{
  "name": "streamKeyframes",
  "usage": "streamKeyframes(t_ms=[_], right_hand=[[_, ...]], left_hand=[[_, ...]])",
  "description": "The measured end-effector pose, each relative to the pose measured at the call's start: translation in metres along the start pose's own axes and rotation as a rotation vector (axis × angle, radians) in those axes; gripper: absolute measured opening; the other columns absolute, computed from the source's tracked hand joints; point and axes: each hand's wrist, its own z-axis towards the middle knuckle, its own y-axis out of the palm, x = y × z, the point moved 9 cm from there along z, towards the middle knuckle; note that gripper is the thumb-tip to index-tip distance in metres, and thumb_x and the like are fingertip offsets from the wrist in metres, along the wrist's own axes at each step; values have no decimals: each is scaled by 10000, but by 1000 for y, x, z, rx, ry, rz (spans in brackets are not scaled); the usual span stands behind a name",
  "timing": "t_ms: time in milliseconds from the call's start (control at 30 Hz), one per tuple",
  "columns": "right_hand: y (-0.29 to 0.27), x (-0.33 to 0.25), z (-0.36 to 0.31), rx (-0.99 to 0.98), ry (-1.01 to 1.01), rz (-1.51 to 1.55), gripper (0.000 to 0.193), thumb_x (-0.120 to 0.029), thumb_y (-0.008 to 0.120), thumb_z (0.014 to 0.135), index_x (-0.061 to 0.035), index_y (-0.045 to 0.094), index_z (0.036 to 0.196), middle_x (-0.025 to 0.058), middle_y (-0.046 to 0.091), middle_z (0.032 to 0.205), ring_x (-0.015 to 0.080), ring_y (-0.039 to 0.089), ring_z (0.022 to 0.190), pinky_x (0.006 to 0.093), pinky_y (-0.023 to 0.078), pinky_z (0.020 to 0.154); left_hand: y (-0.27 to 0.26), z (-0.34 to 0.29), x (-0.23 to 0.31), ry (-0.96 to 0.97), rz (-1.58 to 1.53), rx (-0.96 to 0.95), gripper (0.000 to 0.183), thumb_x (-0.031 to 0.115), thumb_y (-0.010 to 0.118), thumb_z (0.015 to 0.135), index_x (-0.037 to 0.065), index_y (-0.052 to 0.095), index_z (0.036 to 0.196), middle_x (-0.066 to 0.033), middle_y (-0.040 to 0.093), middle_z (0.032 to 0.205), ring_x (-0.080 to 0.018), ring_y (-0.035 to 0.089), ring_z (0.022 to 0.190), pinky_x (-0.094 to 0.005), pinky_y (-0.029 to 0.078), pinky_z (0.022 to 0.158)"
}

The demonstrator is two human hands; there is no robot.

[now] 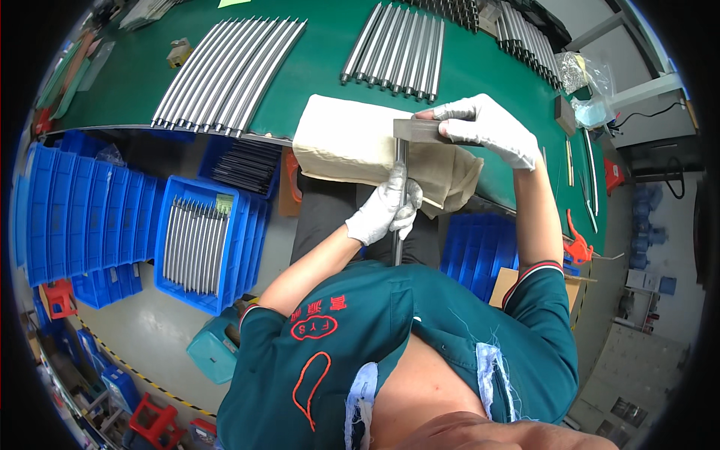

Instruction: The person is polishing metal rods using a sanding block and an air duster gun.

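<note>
My left hand [389, 205], in a white glove, is closed round a shiny metal rod [401, 154] that points from my chest toward the bench. In my right hand [491, 129], gloved with some fingertips bare, is a flat grey rectangular block [414, 130]. The block lies across the far end of the rod and appears to touch it; it hides that end. Below both hands a cream cloth [341, 139] drapes over the bench's near edge.
Silver rods [232, 71] and more rods [397, 52] lie in rows on the green bench [322, 67]. Rod-filled blue crates [232, 289] stand at the left, beside stacked blue crates [82, 210]. A red-orange air gun [577, 244] hangs at the right edge.
</note>
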Motion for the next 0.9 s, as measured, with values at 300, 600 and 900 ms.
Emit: streamKeyframes(t_ms=[300,600,900], right_hand=[[15,-27,9,-40,-82,-59,378,-325,651,751,-61,643,1023,89,644,990,146,593,904,272,455,816],[18,-21,13,34,-92,-79,362,-312,654,755,-72,643,1027,73,646,972,114,578,850,251,449,783],[-25,18,-20,81,-6,198,340,-283,669,748,-62,653,1006,50,657,901,89,578,793,229,454,736]], left_hand=[[-2,-2,-3,-4,20,37,628,675,268,812,89,455,688,29,299,440,-79,278,330,-250,336,337],[-2,-2,-1,-12,-15,22,597,641,290,831,86,459,691,20,332,456,-87,306,327,-258,368,339],[1,0,-2,-64,27,23,561,611,340,839,76,471,732,4,377,492,-108,401,381,-274,423,379]])
